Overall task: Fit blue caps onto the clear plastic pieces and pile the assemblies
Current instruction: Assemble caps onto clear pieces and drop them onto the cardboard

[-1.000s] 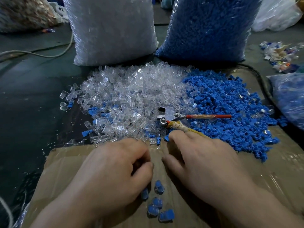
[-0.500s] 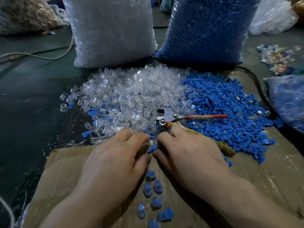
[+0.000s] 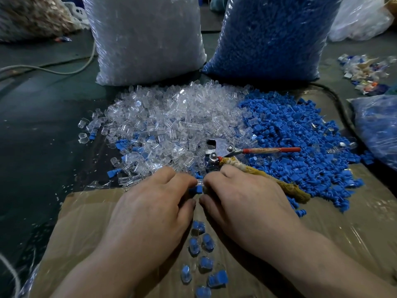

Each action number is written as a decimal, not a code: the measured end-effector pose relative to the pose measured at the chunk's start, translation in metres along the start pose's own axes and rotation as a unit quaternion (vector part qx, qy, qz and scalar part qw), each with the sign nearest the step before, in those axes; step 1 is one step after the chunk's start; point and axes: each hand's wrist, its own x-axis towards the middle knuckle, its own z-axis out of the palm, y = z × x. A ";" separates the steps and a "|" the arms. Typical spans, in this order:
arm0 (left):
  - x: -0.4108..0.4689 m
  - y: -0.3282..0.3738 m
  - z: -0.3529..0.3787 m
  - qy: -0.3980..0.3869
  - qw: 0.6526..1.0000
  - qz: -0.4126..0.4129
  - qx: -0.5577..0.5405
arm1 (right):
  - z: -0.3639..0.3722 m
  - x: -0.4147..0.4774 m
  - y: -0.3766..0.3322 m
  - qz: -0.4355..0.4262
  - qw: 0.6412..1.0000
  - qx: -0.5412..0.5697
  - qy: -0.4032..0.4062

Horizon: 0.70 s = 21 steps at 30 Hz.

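keep the blue cap (image 3: pixel 196 189) square to the mouth of the clear piece (image 3: pixel 199 182) and press straight, not skewed. both hands meet knuckles-up over the cardboard's (image 3: pixel 86 222) far edge: left hand (image 3: pixel 150 211) fingers curl to pinch the clear piece, right hand (image 3: pixel 247 203) fingers seem to pinch the blue cap; finished assemblies (image 3: pixel 202 244) lie just nearer.

Over the last second I saw the left hand (image 3: pixel 150 203) and the right hand (image 3: pixel 242 196) travel forward over the cardboard (image 3: pixel 86 222) to the near edge of the loose parts. Between their fingertips a clear piece (image 3: pixel 199 181), pinched by the left, and a blue cap (image 3: pixel 197 189), pinched by the right, came into view; before they were hidden. Behind the hands the assemblies (image 3: pixel 208 241) lay more uncovered, and I counted more of them.
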 end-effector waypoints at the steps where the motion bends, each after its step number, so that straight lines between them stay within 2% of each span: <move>1: 0.000 0.000 0.000 -0.001 1.000 -0.002 -0.003 | 0.000 0.000 -0.001 0.002 1.000 0.003 0.003; 5: -0.002 0.000 0.003 0.032 0.998 -0.033 -0.033 | -0.002 -0.001 -0.005 -0.007 1.000 -0.013 -0.011; 11: -0.001 0.000 0.003 0.011 0.999 -0.003 -0.035 | -0.003 0.000 -0.005 -0.031 0.999 0.003 -0.020; 18: 0.000 -0.003 0.008 0.034 0.993 0.003 -0.117 | -0.002 -0.002 -0.003 -0.025 0.999 0.035 -0.013; 21: -0.001 -0.003 0.009 0.042 0.992 0.001 -0.115 | -0.004 -0.003 -0.002 -0.027 0.999 0.042 -0.019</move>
